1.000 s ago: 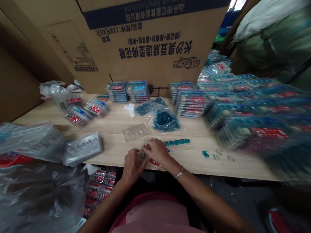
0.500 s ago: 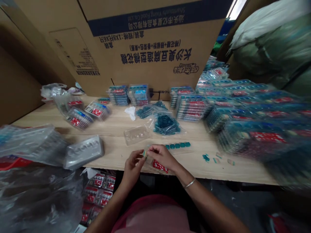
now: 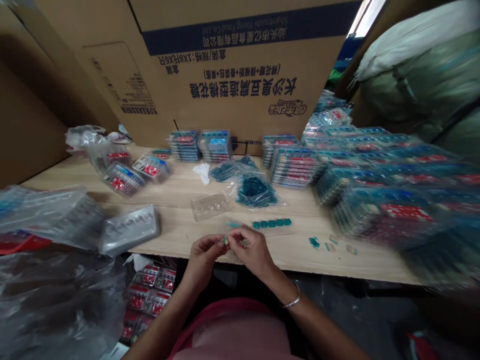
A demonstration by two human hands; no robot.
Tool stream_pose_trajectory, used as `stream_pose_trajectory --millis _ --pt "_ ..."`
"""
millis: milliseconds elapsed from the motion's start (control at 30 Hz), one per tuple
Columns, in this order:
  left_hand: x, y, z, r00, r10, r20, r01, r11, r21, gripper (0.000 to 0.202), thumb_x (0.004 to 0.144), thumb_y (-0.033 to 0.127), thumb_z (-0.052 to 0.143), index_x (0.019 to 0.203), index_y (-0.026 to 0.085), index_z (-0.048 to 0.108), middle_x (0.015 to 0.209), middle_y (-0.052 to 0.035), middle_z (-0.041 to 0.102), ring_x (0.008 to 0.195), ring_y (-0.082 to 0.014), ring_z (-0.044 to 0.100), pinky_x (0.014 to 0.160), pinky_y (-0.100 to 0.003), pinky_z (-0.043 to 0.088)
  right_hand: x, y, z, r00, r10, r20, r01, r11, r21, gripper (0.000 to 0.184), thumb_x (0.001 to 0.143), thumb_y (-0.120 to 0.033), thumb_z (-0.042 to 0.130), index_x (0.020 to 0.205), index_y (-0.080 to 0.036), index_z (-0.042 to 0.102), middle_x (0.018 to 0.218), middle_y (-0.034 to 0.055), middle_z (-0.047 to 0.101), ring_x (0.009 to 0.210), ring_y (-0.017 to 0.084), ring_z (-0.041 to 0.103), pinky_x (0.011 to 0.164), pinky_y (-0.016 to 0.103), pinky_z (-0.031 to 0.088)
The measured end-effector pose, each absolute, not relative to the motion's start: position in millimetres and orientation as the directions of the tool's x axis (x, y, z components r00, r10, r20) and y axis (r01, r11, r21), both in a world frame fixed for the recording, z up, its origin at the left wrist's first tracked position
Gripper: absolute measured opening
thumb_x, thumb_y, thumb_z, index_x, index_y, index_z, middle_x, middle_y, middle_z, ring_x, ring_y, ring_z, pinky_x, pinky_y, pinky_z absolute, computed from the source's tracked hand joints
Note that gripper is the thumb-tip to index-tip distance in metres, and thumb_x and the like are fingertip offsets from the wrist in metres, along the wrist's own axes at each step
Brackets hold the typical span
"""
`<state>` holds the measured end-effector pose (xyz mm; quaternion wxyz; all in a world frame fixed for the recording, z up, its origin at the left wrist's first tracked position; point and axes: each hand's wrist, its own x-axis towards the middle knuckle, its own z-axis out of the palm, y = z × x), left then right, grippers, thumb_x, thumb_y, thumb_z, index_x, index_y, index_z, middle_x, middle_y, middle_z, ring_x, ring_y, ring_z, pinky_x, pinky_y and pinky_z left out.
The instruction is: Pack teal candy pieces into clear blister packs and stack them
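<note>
Here we've got a left hand [image 3: 204, 260] and a right hand [image 3: 253, 251] pinched together just in from the front edge of the table [image 3: 176, 226], fingertips closed narrow on one little teal piece [image 3: 225, 240] held between them. It's tiny, paler on one side, and too small for us to make out more. Just past the right hand, a row of teal squares [image 3: 272, 224] sits on a clear strip, with loose teal bits [image 3: 314, 242] further right. Behind the hands we see a see-through plastic tray [image 3: 210, 206] and a bag of teal pieces [image 3: 255, 192], plus stacks of packs [image 3: 294, 167] toward the back edge.
</note>
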<state>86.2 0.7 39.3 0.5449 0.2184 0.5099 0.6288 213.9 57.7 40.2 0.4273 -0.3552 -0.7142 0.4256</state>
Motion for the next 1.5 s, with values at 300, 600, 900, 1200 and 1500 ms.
stream_pose_trajectory --millis 300,600,900,1200,1500 --pt "87 0 42 -0.293 0.893 -0.34 -0.348 0.232 0.908 0.03 0.048 0.029 0.082 0.069 0.014 0.068 0.059 0.0004 0.067 0.053 -0.0108 0.061 0.054 -0.021 0.045 232 62 46 -0.566 0.78 0.266 0.088 0.379 -0.921 0.01 0.078 -0.019 0.057 0.069 -0.018 0.061 0.075 0.0014 0.06 0.072 0.014 0.056 0.067 0.024 0.044" --pt "80 -8 50 -0.118 0.956 -0.27 -0.213 0.241 0.947 0.028 0.055 0.028 0.08 0.074 0.014 0.066 0.07 -0.0016 0.071 0.064 -0.0115 0.063 0.065 -0.022 0.048 229 57 46 -0.682 0.685 0.257 0.258 0.554 -0.791 0.012 0.078 -0.008 0.057 0.071 -0.017 0.059 0.069 -0.0015 0.058 0.064 0.011 0.053 0.059 0.021 0.037" --pt "38 -29 16 -0.349 0.876 -0.333 -0.107 0.316 0.943 0.038 0.048 0.031 0.081 0.077 0.016 0.062 0.059 0.0036 0.063 0.056 -0.0113 0.059 0.058 -0.022 0.044 212 68 20 -0.688 0.708 0.16 0.509 0.628 -0.589 0.014 0.084 -0.009 0.052 0.079 -0.017 0.062 0.082 0.0046 0.062 0.08 0.016 0.056 0.072 0.025 0.04" --pt "31 3 10 -0.205 0.941 -0.269 0.075 0.289 0.954 0.057 0.055 0.026 0.071 0.109 0.013 0.058 0.059 0.0046 0.061 0.055 -0.0116 0.057 0.056 -0.023 0.042 191 77 29 -0.756 0.651 -0.065 0.625 0.689 -0.366 0.027 0.083 -0.025 0.055 0.108 -0.014 0.057 0.107 0.0119 0.06 0.096 0.023 0.058 0.079 0.031 0.042" --pt "24 14 5 -0.138 0.947 -0.291 0.17 0.312 0.935 0.043 0.055 0.02 0.063 0.097 0.013 0.058 0.056 0.0058 0.059 0.052 -0.0101 0.052 0.052 -0.022 0.037 184 89 36 -0.717 0.673 -0.183 0.679 0.616 -0.399 0.025 0.08 -0.03 0.055 0.1 -0.016 0.061 0.099 0.0097 0.069 0.091 0.023 0.063 0.069 0.027 0.041"
